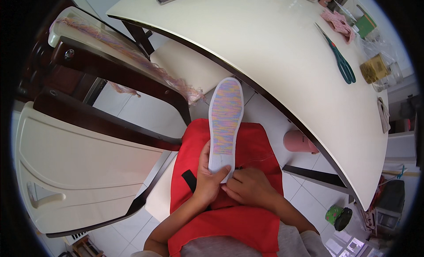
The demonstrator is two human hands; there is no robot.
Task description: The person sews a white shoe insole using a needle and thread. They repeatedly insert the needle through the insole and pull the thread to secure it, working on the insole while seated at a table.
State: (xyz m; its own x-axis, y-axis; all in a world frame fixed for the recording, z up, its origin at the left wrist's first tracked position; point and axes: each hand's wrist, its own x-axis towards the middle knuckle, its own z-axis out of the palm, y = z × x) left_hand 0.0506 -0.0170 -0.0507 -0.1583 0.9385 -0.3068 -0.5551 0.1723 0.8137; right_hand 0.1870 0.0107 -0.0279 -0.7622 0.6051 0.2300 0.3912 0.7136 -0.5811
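A white shoe insole (227, 117), upright before me over my lap, is stitched in bands of pink, yellow, lilac and blue thread. Its heel end is plain white grid. My left hand (208, 177) grips the heel from the left, thumb across its face and fingers behind. At the heel's right edge is my right hand (250, 185), fingers curled in; whatever they may pinch is hidden. A thin pale thread (258, 158) trails right from near that hand across the red apron (255, 137).
Pastel thread skeins (132, 54) hang over a chair at left. On the white table (281, 51) lie green-handled scissors (343, 63), a pink cloth (338, 23) and a jar (374, 68). A pink bin (298, 141) and a green container (334, 214) stand at right.
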